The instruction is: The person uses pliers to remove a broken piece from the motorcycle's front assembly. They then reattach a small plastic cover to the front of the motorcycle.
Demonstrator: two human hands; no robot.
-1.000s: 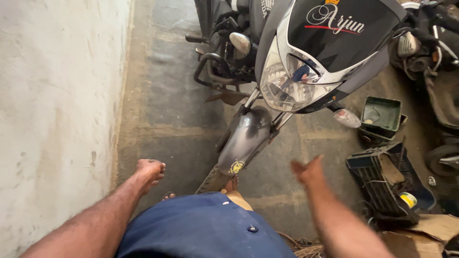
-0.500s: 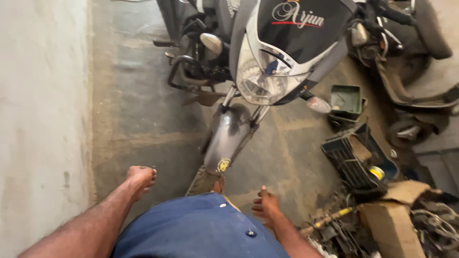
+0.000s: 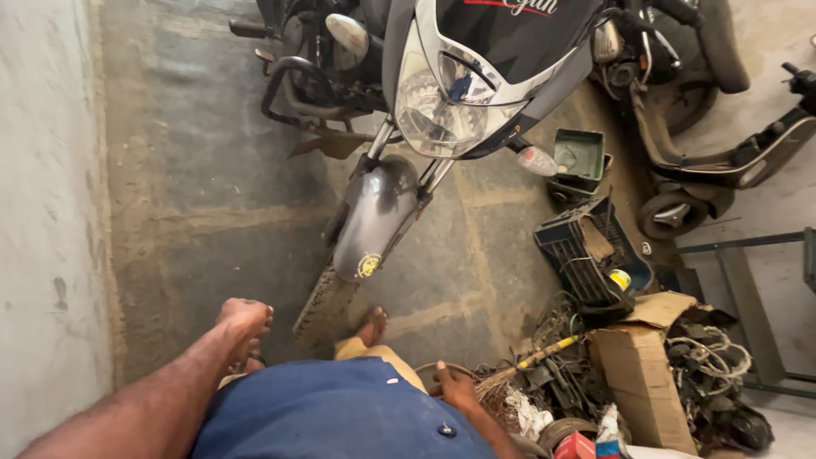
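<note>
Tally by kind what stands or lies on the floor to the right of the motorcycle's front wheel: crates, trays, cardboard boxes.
Dark plastic crate: 1
Green tray: 1
Cardboard box: 1
Total: 3

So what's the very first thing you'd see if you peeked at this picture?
A big motorcycle fills the top middle, its shiny headlight pointing down at the camera and its grey mudguard over the front wheel. At bottom right sits a messy heap of wires and scrap beside a torn cardboard box. The person's left hand hangs free near the front tyre.
</note>
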